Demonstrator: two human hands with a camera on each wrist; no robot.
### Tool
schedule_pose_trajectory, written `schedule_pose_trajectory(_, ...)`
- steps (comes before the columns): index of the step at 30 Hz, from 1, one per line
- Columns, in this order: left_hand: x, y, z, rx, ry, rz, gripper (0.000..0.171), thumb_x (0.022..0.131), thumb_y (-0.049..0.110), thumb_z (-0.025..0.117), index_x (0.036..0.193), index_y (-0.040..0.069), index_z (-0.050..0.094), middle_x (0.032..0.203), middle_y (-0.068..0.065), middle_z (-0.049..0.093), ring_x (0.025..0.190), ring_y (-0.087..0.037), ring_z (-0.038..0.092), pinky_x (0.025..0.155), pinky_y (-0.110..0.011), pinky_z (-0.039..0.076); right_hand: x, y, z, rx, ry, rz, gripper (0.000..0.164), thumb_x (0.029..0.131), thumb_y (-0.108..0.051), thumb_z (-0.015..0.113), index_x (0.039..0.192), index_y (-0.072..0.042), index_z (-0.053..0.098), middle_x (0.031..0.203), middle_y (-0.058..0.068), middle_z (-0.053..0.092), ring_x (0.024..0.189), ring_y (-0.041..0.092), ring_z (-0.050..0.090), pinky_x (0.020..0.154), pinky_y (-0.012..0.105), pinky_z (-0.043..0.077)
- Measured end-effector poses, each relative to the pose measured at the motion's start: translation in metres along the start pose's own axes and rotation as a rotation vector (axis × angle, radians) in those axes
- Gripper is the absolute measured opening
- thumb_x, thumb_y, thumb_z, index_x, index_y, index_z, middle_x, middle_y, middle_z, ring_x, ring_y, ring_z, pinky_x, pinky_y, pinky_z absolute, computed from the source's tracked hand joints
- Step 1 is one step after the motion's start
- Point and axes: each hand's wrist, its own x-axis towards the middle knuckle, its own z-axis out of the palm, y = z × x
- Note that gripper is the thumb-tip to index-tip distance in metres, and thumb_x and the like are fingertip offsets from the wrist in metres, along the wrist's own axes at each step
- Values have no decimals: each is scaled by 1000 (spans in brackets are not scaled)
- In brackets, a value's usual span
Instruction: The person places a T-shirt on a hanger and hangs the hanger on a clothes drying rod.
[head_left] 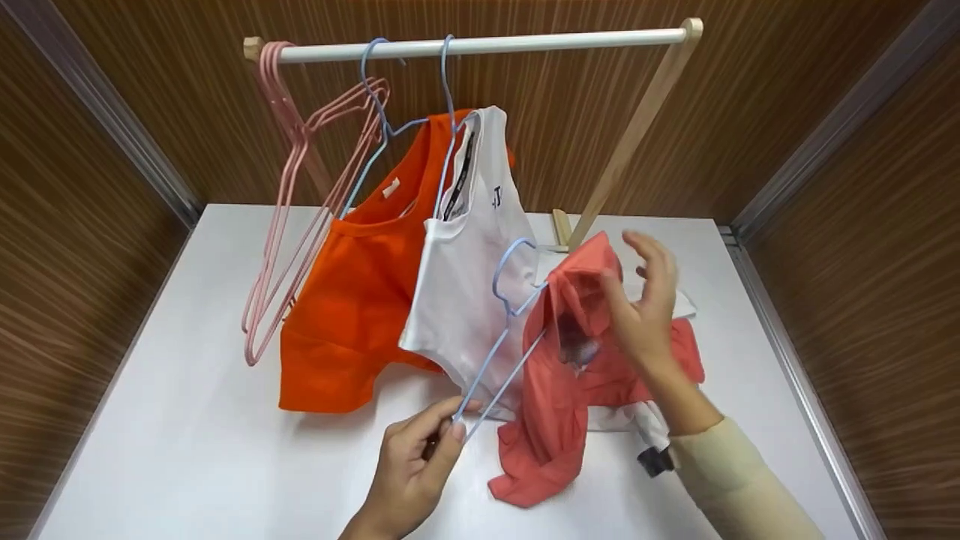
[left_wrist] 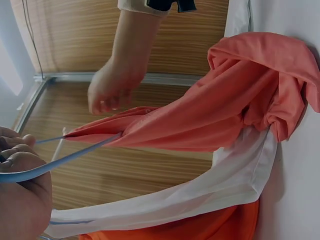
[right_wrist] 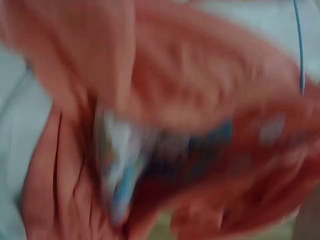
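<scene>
My left hand [head_left: 412,469] pinches the lower end of a blue hanger [head_left: 491,358], whose hook points up and away. A coral garment [head_left: 555,420] hangs over the hanger's other end, its lower part trailing to the table. Beside its raised top is my right hand [head_left: 646,304], fingers bent and spread from the thumb, holding nothing. In the left wrist view a gap shows between that right hand [left_wrist: 117,82] and the coral cloth [left_wrist: 185,122]. Blurred coral folds [right_wrist: 190,65] fill the right wrist view, with a printed patch inside.
A white rod [head_left: 555,41] on wooden supports carries several pink hangers [head_left: 289,187], an orange top [head_left: 345,300] and a white tank top [head_left: 480,247] on blue hangers. White cloth with a black piece [head_left: 655,460] lies under the coral garment, at the right.
</scene>
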Motion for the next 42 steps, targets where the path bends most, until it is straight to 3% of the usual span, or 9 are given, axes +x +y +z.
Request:
schedule_pose_trajectory(3,-1,1,-3,8,7,-17,32,79,-20,49,105,-6,61,57,1,40,49,-2,30,40,-12,26,10,17,-12,-99,-189,109,35,88,-7,58,122,-1,54,112,15,60,103,26,55,86,25,41)
schedule_pose_trajectory(5,-2,1,-4,14,10,-18,33,79,-20,50,105,-5,62,57,1,40,49,-2,30,40,-12,26,15,28,-18,-128,-253,126,25,90,-7,57,114,0,60,99,14,65,90,26,61,79,23,45)
schedule_pose_trajectory(9,-2,2,-8,22,-12,-13,32,79,-20,50,105,-4,62,57,1,39,49,-3,30,41,-12,27,25,47,-25,-190,-179,47,13,89,-5,57,98,-1,66,85,11,65,75,18,60,67,18,43)
schedule_pose_trajectory(14,-2,3,-15,42,-82,30,34,78,-19,53,107,-4,62,58,3,40,50,-2,31,42,-10,27,47,62,-28,-222,-76,-20,16,92,-11,52,100,-8,67,92,2,63,84,10,56,74,19,43)
schedule_pose_trajectory(21,-2,4,-17,20,-94,40,35,77,-19,52,107,-5,62,57,2,40,49,-3,32,42,-9,28,55,37,-21,-151,-178,-72,21,93,-12,51,107,-9,66,104,3,62,99,16,53,86,26,40)
schedule_pose_trajectory(24,-1,3,-15,33,-74,33,34,77,-19,53,106,-5,62,57,3,41,49,-3,32,43,-10,29,47,20,-18,-54,-203,-192,22,88,-6,55,106,0,65,107,13,61,103,26,54,91,30,38)
schedule_pose_trajectory(30,-1,1,-14,56,-70,33,34,78,-17,53,108,-2,63,58,4,43,50,-2,32,43,-8,29,38,3,-13,66,-407,-378,19,80,1,63,98,4,68,102,20,63,98,37,55,86,31,41)
schedule_pose_trajectory(34,-3,-3,-14,69,-68,33,36,79,-16,54,109,1,62,58,4,43,51,-1,33,44,-9,29,36,-1,-10,117,-416,-405,12,81,3,62,91,4,68,94,19,64,90,32,57,72,26,43)
schedule_pose_trajectory(42,1,-2,-8,70,-49,39,34,79,-17,54,109,-2,62,59,4,44,51,-2,33,44,-10,29,32,-11,-3,132,-371,-466,9,81,0,64,89,2,69,86,13,66,86,31,57,99,51,31)
